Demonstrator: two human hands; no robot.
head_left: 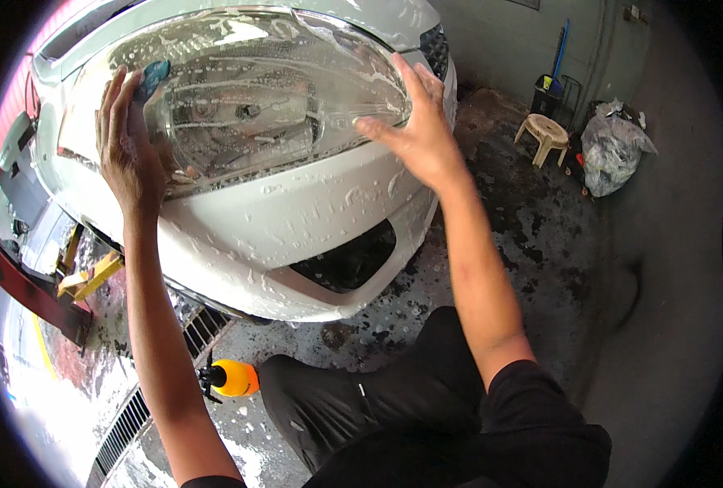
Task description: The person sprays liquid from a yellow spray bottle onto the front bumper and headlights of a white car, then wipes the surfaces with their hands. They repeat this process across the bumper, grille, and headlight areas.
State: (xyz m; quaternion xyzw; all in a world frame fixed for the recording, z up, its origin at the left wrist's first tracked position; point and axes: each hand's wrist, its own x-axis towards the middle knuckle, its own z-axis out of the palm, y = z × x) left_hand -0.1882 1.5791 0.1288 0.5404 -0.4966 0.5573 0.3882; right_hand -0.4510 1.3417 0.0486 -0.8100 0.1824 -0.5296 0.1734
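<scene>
A soapy car headlight (247, 110) fills the front corner of a white car (272, 203). Water drops and foam streaks cover its clear lens. My left hand (129, 150) is at the lens's left side, its fingers closed on a small blue lump (154, 80), perhaps a clay bar; part of it is hidden behind the fingers. At the lens's right end is my right hand (422, 130), fingers and thumb spread, holding nothing. Its fingertips are at the lens edge; whether they touch cannot be told.
An orange spray bottle (236, 379) with a black head stands on the wet floor near my knee, beside a drain grate (125, 423). A yellow lift arm (91, 276) is at the left. Back right are a beige stool (543, 134), a black bucket (547, 96) and a rubbish bag (613, 150).
</scene>
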